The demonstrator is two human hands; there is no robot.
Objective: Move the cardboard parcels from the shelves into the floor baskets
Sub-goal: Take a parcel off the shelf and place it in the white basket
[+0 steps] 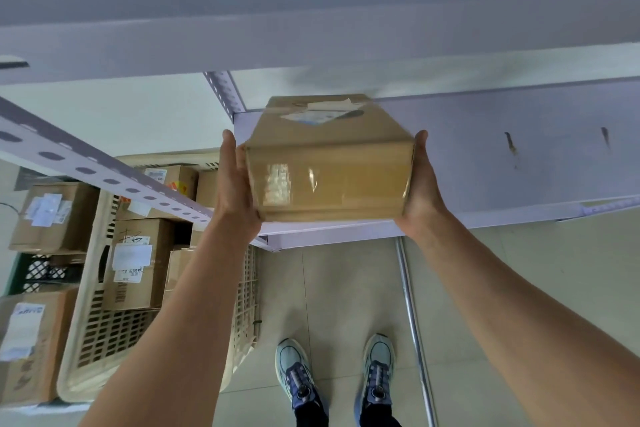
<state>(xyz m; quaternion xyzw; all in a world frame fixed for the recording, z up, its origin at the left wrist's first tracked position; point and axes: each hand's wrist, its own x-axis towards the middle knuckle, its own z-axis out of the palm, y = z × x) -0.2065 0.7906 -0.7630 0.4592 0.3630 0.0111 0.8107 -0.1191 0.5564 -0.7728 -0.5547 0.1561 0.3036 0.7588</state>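
- The left hand [239, 184] and right hand [420, 184] clasp a cardboard parcel [329, 170] between them, one palm on each side. The thumbs point up and the fingers are hidden behind the box.
- The parcel is over the front part of the white shelf [485, 149]. A torn label is on its top. Whether it touches the shelf cannot be told.
- A beige basket [110, 336] stands on the floor to the left and holds several parcels packed closely, among them a labelled box [138, 263] and a smaller box [173, 177] behind it.
- Left of the basket, a dark green crate [34, 274] has a taped box [52, 215] on top.
- Another labelled carton [31, 340] sits at the lower left, outside the basket.
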